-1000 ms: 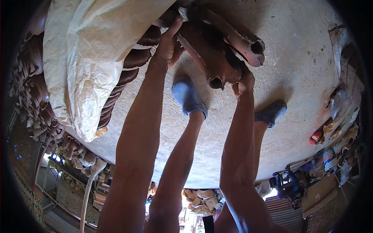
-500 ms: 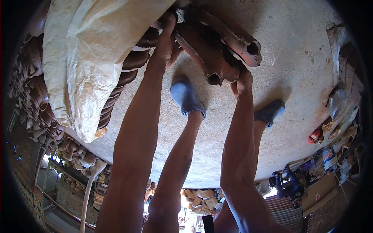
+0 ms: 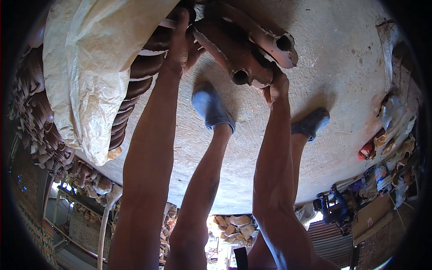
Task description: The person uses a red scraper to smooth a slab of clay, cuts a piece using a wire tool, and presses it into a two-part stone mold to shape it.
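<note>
A hollow reddish-brown piece, clay by its look, lies at the top middle with a round hole in its near end. My right hand grips that end from the right, its fingers partly hidden beneath. My left hand is at the piece's left side, thumb stretched upward and fingers apart, close to its edge; I cannot tell whether they touch it. A second brown tube-shaped piece with an open end lies just beyond, on the right. Dark brown curved pieces stand in a row left of my left arm.
A pale plastic sheet covers part of the row. More brown pieces are stacked at far left. My feet in blue clogs stand on the concrete floor. A red bundle and cardboard lie along the right side.
The whole view has shifted, so most things sit slightly higher and farther left. The gripped piece's near end has tilted a little, showing its hole more fully. My right hand keeps its hold.
</note>
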Demonstrator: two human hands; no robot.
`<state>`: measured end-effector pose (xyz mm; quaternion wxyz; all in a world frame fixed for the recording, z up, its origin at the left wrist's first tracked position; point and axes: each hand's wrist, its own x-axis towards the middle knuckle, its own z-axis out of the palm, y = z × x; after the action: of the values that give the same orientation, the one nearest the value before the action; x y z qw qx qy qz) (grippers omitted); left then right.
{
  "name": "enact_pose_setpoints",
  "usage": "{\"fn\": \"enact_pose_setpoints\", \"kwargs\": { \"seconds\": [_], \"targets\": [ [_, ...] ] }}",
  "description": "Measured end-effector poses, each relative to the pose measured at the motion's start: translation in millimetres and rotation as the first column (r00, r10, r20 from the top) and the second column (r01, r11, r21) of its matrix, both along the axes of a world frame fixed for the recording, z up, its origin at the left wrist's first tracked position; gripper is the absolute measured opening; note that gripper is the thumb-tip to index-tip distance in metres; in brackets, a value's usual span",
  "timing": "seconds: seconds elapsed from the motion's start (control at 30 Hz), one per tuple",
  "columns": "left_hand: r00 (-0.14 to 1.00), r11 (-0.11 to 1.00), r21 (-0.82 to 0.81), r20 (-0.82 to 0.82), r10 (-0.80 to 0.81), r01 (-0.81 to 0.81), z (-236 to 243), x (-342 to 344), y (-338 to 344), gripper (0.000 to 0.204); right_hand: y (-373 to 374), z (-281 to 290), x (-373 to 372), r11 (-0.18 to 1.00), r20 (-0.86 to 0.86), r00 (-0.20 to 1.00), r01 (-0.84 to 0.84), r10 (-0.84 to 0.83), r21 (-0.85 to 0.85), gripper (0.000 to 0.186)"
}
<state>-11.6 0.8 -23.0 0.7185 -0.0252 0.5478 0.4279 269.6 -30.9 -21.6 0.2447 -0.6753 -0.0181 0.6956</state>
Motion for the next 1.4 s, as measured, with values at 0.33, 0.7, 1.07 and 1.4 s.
{"fn": "enact_pose_setpoints", "kwargs": {
  "seconds": [0.33,0.7,1.07,1.4],
  "targets": [
    [0.999,0.999,0.052,-0.046,0.013,-0.010,8,10,8,0.100,3,7,-6,1.000,-0.048,0.999,0.007,-0.006,0.012,0.049],
    [0.992,0.995,-0.029,-0.083,0.094,-0.097,37,19,-20,0.098,-9,21,1,0.999,-0.051,0.998,0.027,-0.025,0.035,0.058],
    [0.958,0.906,-0.317,-0.141,0.248,-0.281,197,177,-165,0.072,-150,230,13,0.780,0.239,0.801,-0.594,0.549,0.199,0.052],
    [0.942,0.917,-0.398,0.313,0.117,0.018,281,344,-191,0.043,-155,383,175,0.784,0.216,0.797,-0.600,0.565,0.161,0.082]
  ]
}}
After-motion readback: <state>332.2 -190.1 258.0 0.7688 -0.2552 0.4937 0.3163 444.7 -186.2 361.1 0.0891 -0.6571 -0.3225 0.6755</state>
